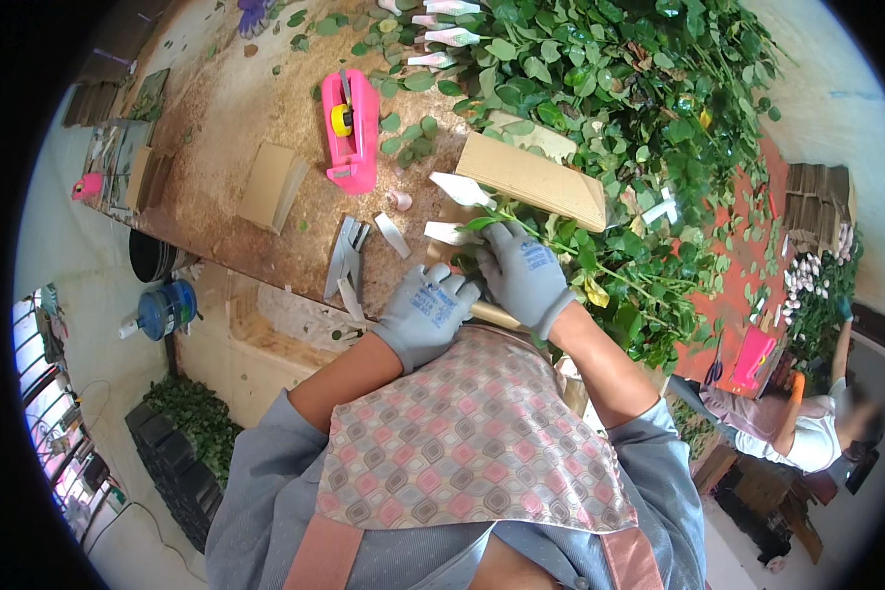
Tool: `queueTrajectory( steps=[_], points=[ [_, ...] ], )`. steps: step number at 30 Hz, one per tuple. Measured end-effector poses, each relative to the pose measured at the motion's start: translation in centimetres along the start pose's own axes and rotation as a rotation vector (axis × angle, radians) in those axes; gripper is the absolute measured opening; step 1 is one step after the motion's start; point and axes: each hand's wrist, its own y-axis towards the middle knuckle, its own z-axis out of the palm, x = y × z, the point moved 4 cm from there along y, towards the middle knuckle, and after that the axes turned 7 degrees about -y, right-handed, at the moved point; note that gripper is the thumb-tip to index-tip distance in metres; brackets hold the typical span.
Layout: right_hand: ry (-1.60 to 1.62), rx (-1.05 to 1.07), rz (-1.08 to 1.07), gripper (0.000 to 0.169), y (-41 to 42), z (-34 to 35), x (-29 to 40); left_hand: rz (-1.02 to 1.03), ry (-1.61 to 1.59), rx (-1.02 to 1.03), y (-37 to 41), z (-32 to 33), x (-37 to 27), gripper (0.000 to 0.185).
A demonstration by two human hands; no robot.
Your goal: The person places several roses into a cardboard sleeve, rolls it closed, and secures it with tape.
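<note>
My left hand [429,313], in a grey work glove, is curled over the near part of a cardboard piece [442,254] at the table's front edge; its fingertips are partly hidden. My right hand [527,269], gloved alike, pinches at the base of a flower bud in a white sleeve [448,233], lying on that cardboard. Just beyond lies a second sleeved bud [461,190], whose leafy green stem [553,243] runs past my right hand. A folded cardboard piece [531,181] lies behind both buds. Left of my hands are a grey stapler [345,258] and a loose white strip [392,234].
A pink tape dispenser [352,133] and stacked cardboard [271,186] stand on the wooden table [221,96]. Leafy stems [597,81] heap up at the back right, with several sleeved buds [450,37]. A co-worker [804,428] is at a red table [737,287] at right.
</note>
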Motion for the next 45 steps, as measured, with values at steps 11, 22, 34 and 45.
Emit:
queueTrajectory(
  steps=[11, 22, 34, 45],
  points=[
    [0.862, 0.283, 0.1, 0.041, -4.6, -7.3, -1.5, 0.002, -0.019, -0.09, -0.2, 0.7, 0.1, 0.035],
    [-0.692, 0.049, -0.07, 0.02, 2.1, 2.8, -0.2, 0.013, 0.026, -0.102, 0.0, 0.2, -0.1, 0.032],
    [-0.599, 0.305, -0.233, 0.018, 0.2, 2.9, -1.5, -0.074, -0.032, 0.005, -0.3, 0.4, -0.4, 0.043],
    [-0.431, 0.261, -0.181, 0.019, 0.1, 2.9, -2.3, -0.099, -0.151, 0.062, 3.4, -4.6, 5.8, 0.03]
  ],
)
